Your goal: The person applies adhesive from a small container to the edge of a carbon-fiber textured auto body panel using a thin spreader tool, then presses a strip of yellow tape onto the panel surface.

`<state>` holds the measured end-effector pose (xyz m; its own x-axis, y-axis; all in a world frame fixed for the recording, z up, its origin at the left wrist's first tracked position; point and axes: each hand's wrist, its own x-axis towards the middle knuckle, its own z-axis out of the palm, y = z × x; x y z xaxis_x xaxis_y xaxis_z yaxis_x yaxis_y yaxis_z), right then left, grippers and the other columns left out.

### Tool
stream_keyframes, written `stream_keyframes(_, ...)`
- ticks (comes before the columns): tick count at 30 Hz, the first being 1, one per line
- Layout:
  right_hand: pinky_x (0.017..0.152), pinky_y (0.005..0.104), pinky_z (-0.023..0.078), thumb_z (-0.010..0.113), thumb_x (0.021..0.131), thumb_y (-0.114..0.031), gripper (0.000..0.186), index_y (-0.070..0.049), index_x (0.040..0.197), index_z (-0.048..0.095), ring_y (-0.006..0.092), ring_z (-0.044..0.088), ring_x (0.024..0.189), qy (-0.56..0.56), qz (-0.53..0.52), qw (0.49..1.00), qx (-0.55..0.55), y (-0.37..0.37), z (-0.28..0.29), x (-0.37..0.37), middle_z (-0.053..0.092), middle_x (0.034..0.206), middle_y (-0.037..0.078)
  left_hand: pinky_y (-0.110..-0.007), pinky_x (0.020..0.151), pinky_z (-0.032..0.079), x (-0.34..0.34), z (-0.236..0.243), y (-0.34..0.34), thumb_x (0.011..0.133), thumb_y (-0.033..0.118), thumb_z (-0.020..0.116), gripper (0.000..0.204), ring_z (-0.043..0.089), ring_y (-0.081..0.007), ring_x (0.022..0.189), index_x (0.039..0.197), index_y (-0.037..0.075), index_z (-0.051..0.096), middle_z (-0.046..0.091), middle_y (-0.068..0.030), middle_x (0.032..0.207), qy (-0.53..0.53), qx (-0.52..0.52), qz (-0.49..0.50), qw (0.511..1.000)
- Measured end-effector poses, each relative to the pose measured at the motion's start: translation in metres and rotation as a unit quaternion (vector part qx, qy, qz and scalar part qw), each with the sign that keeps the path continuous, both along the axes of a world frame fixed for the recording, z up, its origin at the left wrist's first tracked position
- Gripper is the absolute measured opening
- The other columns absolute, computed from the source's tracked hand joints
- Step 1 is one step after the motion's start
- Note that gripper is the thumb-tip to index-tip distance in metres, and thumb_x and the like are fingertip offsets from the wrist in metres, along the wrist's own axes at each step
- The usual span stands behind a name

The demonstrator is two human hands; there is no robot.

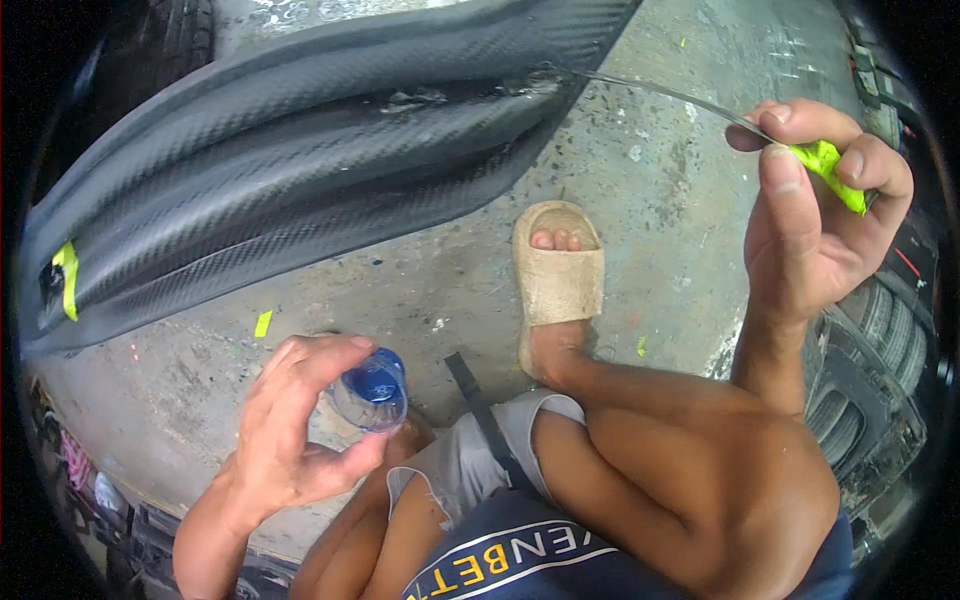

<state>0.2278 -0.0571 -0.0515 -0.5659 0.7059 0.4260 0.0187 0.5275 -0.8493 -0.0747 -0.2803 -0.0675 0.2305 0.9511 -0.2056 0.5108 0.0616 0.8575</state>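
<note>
My left hand [300, 425] is closed round a small clear cup [372, 405] with blue showing inside; whether that is liquid or the cup's base I cannot tell. My right hand [825, 195] pinches a thin metal strip [680, 95], whose held end is wrapped in bright yellow-green tape [828, 172]. The strip's far tip reaches the right edge of a long black carbon-fibre panel [300, 150] beside a rough, glossy patch [535, 82]. Wavy ridges run along the panel, and another glossy patch [415, 100] lies further left on it.
A strip of yellow-green tape [66, 282] sits at the panel's left end. A tape scrap [263, 324] lies on the stained grey floor [660, 210]. My foot in a beige slide sandal [563, 285] is just below the panel. Black tyres [890, 335] stand at the right.
</note>
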Motion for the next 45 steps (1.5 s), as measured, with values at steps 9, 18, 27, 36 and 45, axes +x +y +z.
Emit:
stream_keyframes(9, 0.078, 0.0375, 0.049, 0.064, 0.086, 0.005, 0.036, -0.009, 0.112, 0.044, 0.0217, 0.057, 0.088, -0.014, 0.011, 0.996, -0.089, -0.010, 0.006, -0.007, 0.061, 0.101, 0.016, -0.041, 0.088, 0.054, -0.001, 0.001, -0.001, 0.067, 0.012, 0.085, 0.065, 0.067, -0.0324, 0.100, 0.126, 0.003, 0.057, 0.067, -0.0156, 0.118, 0.000, 0.010, -0.007, 1.000)
stream_keyframes(18, 0.079, 0.0368, 0.045, 0.065, 0.082, 0.002, 0.035, -0.007, 0.110, 0.046, 0.0178, 0.056, 0.083, -0.050, 0.027, 0.994, -0.089, -0.012, -0.003, -0.001, 0.061, 0.090, 0.010, -0.042, 0.089, 0.053, 0.007, -0.001, -0.002, 0.068, 0.012, 0.084, 0.066, 0.067, -0.0330, 0.102, 0.127, 0.002, 0.057, 0.067, -0.0162, 0.119, 0.001, -0.007, -0.006, 1.000)
stream_keyframes(27, 0.076, 0.0316, 0.047, 0.063, 0.082, 0.001, 0.034, -0.005, 0.112, 0.047, 0.0196, 0.057, 0.086, -0.087, 0.036, 0.991, -0.098, -0.013, -0.009, 0.009, 0.057, 0.093, 0.011, -0.046, 0.089, 0.050, -0.001, -0.004, -0.003, 0.075, 0.018, 0.078, 0.068, 0.061, -0.0348, 0.100, 0.135, 0.003, 0.051, 0.062, -0.0156, 0.107, -0.026, -0.034, -0.037, 0.998)
stream_keyframes(36, 0.082, 0.0346, 0.045, 0.061, 0.083, 0.006, 0.033, -0.005, 0.111, 0.048, 0.0213, 0.054, 0.090, -0.175, 0.073, 0.981, -0.043, -0.011, 0.018, 0.006, 0.058, 0.093, 0.012, -0.043, 0.084, 0.051, -0.016, 0.013, -0.008, 0.075, 0.017, 0.077, 0.065, 0.061, -0.0338, 0.093, 0.133, 0.004, 0.053, 0.063, -0.0138, 0.105, -0.035, 0.071, -0.002, 0.997)
stream_keyframes(45, 0.074, 0.0371, 0.047, 0.072, 0.075, 0.002, 0.023, -0.003, 0.093, 0.058, 0.0247, 0.062, 0.079, -0.424, 0.144, 0.889, 0.100, -0.020, 0.164, -0.056, 0.064, 0.085, 0.012, -0.042, 0.084, 0.045, -0.063, 0.056, -0.015, 0.069, 0.014, 0.079, 0.076, 0.059, -0.0305, 0.099, 0.138, 0.004, 0.050, 0.063, -0.0115, 0.118, 0.023, 0.145, -0.016, 0.989)
